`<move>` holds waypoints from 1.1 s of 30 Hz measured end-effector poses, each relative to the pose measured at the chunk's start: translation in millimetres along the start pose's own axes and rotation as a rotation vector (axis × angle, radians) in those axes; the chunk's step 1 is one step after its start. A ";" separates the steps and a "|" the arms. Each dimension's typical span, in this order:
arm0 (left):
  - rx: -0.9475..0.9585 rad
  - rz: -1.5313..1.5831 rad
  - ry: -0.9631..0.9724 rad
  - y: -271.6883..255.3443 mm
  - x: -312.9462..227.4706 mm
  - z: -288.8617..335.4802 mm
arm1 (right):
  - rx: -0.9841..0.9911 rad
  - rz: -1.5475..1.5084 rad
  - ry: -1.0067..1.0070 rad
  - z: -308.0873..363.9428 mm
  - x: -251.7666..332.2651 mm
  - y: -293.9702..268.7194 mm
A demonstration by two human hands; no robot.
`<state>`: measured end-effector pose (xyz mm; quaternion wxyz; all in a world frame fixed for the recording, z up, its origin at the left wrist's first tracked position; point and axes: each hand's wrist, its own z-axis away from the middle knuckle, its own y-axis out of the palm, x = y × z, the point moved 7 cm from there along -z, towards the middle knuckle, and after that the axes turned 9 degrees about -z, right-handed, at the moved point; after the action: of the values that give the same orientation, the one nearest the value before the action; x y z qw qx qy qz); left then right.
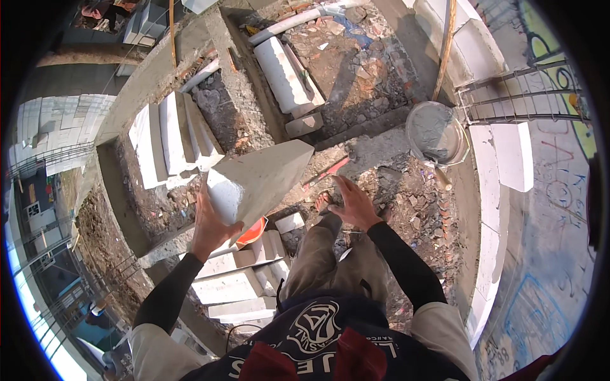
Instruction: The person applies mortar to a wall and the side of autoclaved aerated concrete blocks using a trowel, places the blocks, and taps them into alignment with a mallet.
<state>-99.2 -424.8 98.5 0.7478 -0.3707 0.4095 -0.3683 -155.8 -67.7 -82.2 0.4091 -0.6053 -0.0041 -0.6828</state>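
A pale lightweight concrete block is tilted in front of me, one broad face grey and its end bright white. My left hand grips it at the near left end, thumb on one side and fingers on the other. My right hand is apart from the block, to its right, with fingers spread and nothing in them. Partly hidden beneath the block's near edge is an orange-red container. A thin red tool or strip lies on the ground between the block and my right hand.
More white blocks are stacked at lower left, with others leaning at left and lying farther off. A mortar bucket stands at right, beside a wooden handle. Low concrete beams edge the rubble pits; rebar juts at right.
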 end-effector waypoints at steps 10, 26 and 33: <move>0.065 -0.137 0.149 22.3 60.9 57.9 | 0.512 0.238 -0.738 -174.5 78.8 107.9; -0.053 -0.230 0.151 -45.4 37.2 34.8 | 0.437 0.135 -0.658 -154.1 84.8 117.1; 0.117 -0.270 0.433 -105.4 -91.7 49.5 | 0.022 0.147 -0.347 8.0 111.3 -11.7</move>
<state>-117.5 -381.7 239.1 0.6069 -0.2905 0.4848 -0.5588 -148.3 -117.6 18.1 0.4577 -0.7080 -0.0379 -0.5365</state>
